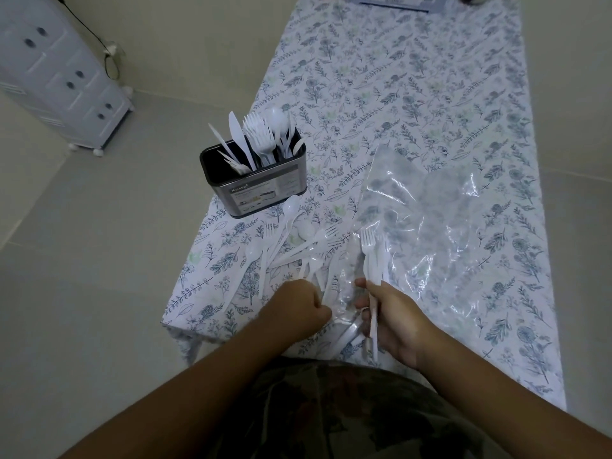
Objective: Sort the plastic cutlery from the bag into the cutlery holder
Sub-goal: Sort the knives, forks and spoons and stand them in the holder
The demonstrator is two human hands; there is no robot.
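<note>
the right hand (394, 316) held a small bunch of white plastic forks (370, 260) by their handles, tines pointing away. just beside it the left hand (303, 304) was curled, pinching the near edge of the clear crinkled plastic bag (430, 226) that lay flat on the floral-clothed desk (414, 94). loose white plastic cutlery (291, 246) lay scattered beyond the left hand. farther off, near the desk's left edge, stood the dark metal cutlery holder (255, 183), with knives, forks and spoons upright in it.
</note>
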